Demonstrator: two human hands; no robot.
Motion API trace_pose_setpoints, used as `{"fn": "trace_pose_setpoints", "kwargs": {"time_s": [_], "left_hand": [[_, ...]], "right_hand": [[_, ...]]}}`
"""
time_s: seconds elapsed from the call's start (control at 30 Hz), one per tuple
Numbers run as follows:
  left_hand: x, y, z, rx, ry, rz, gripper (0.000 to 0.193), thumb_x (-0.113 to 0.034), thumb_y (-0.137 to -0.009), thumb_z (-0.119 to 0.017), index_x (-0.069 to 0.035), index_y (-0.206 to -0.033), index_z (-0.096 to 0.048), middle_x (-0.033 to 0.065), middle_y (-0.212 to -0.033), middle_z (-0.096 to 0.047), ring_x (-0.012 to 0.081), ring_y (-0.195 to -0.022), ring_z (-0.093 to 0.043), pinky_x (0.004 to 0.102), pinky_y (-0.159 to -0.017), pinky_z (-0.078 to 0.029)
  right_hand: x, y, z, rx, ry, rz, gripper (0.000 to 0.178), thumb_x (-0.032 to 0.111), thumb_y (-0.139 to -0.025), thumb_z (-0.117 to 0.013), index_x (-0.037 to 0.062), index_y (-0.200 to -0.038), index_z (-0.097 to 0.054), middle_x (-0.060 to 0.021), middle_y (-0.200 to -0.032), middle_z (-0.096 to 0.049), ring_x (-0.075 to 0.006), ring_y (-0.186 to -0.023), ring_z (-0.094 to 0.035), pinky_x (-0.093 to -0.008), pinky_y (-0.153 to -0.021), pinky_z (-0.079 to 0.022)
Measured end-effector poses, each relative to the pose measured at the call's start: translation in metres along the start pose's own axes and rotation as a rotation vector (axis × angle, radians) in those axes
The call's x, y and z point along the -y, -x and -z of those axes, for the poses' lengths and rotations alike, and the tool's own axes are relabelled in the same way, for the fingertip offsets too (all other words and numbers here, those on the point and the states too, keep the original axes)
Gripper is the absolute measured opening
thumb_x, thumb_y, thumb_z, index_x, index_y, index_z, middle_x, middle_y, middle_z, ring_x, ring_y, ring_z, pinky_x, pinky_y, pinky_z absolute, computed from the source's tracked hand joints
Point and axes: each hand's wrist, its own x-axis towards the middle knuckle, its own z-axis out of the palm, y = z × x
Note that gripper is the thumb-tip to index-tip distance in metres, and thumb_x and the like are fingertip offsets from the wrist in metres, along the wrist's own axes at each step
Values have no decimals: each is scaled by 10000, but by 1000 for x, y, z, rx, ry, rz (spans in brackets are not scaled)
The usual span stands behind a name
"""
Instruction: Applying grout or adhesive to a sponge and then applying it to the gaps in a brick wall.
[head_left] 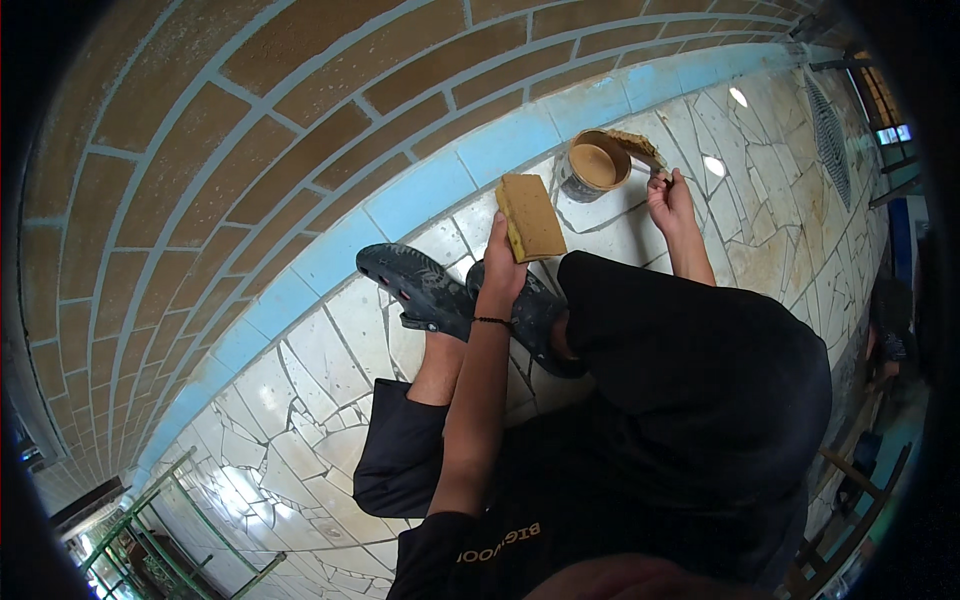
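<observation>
In my left hand (pixel 503 268) is a thick rectangular sponge (pixel 536 220), its broad face coated brown and its side edge yellowish. The thumb lies along that edge. My right hand (pixel 674 204) pinches the handle of a paintbrush (pixel 636 148), whose head is caked with brown paint. That brush head is at the right rim of a small round bucket (pixel 574 186) on the floor; I cannot tell whether it touches. Brown paint (pixel 596 164) fills much of the bucket, and drips stain its outer wall.
A brown brick wall (pixel 330 115) with pale grey joints runs along the left and far side, above a light blue base band (pixel 430 195). Irregular white stone tiles (pixel 760 160) cover the floor. My dark clogs (pixel 415 285) stand close to the band. A green metal frame (pixel 185 520) is at lower left.
</observation>
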Motion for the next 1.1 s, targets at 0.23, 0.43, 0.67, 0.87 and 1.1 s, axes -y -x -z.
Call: {"fn": "trace_pose_setpoints", "kwargs": {"time_s": [0.23,0.43,0.67,0.87,1.1], "left_hand": [[-7,6,1,-61,28,26,484,-393,-1207,-345,-78,-1517,-542,96,-1413,-675,253,-1275,-670,450,-1088,-549],[-6,5,-3,32,41,-7,477,-401,-1203,-378,-83,-1515,-549,70,-1398,-673,220,-1261,-666,403,-1085,-537],[-7,8,3,18,89,-18,481,-405,-1201,-386,-83,-1524,-540,72,-1413,-664,225,-1276,-659,411,-1104,-528],[-9,10,-1,38,82,5,520,-429,-1201,-379,-60,-1544,-511,90,-1428,-652,231,-1278,-658,427,-1100,-536],[-8,10,-4,34,74,30,521,-438,-1199,-384,-59,-1523,-534,96,-1418,-670,238,-1269,-671,427,-1079,-556]], "right_hand": [[-45,68,-66,179,219,45,277,269,-1189,-474,-3,-1217,-518,-225,-1167,-701,-197,-779,-588,-304,-681,-532],[-86,112,-100,460,741,323,277,281,-1188,-491,17,-1264,-530,-194,-1076,-761,-148,-712,-661,-273,-641,-519],[-119,117,-97,432,939,439,277,327,-1184,-512,57,-1242,-521,-176,-1037,-753,-140,-653,-600,-284,-597,-477],[-113,102,-125,519,1090,583,243,287,-1187,-504,46,-1217,-511,-134,-991,-762,-89,-645,-605,-251,-574,-476],[-103,79,-172,657,1255,839,226,239,-1174,-522,15,-1202,-526,-105,-981,-775,-82,-644,-594,-251,-613,-509]]}}
